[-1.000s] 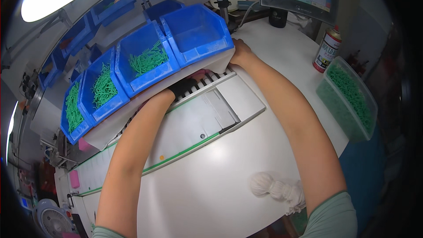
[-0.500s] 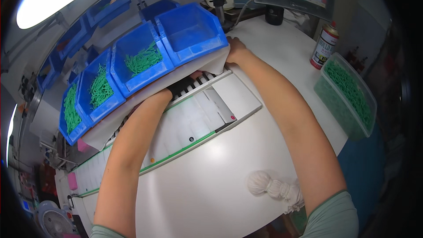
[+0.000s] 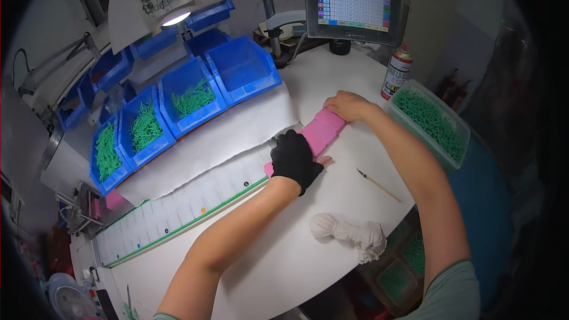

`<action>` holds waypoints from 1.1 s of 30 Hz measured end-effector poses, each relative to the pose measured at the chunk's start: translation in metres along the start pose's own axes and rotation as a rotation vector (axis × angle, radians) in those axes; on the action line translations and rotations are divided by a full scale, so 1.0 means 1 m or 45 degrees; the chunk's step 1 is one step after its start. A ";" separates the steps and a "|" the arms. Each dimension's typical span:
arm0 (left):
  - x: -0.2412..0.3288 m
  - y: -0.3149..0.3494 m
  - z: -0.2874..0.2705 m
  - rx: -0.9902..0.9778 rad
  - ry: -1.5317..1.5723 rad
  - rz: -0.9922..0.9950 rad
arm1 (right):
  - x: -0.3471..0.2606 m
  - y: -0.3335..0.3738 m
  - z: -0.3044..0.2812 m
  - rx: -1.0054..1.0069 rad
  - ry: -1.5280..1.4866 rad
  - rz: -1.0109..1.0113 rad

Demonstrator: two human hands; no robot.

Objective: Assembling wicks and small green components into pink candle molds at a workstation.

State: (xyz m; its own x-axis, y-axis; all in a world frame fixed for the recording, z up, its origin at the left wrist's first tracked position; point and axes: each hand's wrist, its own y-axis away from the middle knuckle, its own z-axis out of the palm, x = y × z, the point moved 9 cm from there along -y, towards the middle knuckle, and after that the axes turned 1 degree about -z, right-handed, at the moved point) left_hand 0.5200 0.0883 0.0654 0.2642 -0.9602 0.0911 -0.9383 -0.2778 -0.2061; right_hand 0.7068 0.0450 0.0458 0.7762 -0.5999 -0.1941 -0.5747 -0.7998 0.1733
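A row of pink blocks (image 3: 320, 134) lies at the right end of the long white track (image 3: 216, 192) with a green edge. My left hand (image 3: 293, 160), in a black fingerless glove, grips the near part of the row, its thumb stretched along the near side. A bit of pink shows beyond the glove, and the rest of that part is covered. At the far right end of the row my right hand (image 3: 348, 106), bare, has its fingers curled on the last block; the fingertips are partly hidden.
Blue bins (image 3: 243, 71), several with green pieces, stand behind a white sheet (image 3: 231, 136). To the right are a spray can (image 3: 396, 72) and a clear tub (image 3: 432, 120) of green pieces. A thin brush (image 3: 378, 184) and a white cloth bundle (image 3: 348, 236) lie nearer. A screen (image 3: 353, 7) stands behind.
Both hands have come out from beneath the bins toward the right front of the track. Pink blocks now show between them. The head view has shifted, bringing the brush into sight.
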 end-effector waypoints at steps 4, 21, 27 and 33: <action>0.013 0.037 -0.007 -0.025 0.156 0.018 | -0.004 0.050 0.010 0.132 -0.032 -0.094; -0.107 0.259 -0.052 0.013 0.012 -0.174 | -0.179 0.136 0.054 0.200 -0.671 -0.564; -0.158 0.333 -0.081 -0.098 0.052 0.035 | -0.269 0.204 0.074 0.029 -0.708 -0.575; -0.188 0.385 -0.115 0.071 0.109 -0.072 | -0.296 0.239 0.089 0.002 -0.511 -0.696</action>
State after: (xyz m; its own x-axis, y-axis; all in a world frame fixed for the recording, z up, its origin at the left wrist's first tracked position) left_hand 0.0837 0.1660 0.0814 0.2939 -0.9375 0.1864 -0.9079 -0.3348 -0.2522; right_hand 0.3168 0.0292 0.0583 0.7993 -0.0711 -0.5967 -0.1277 -0.9904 -0.0531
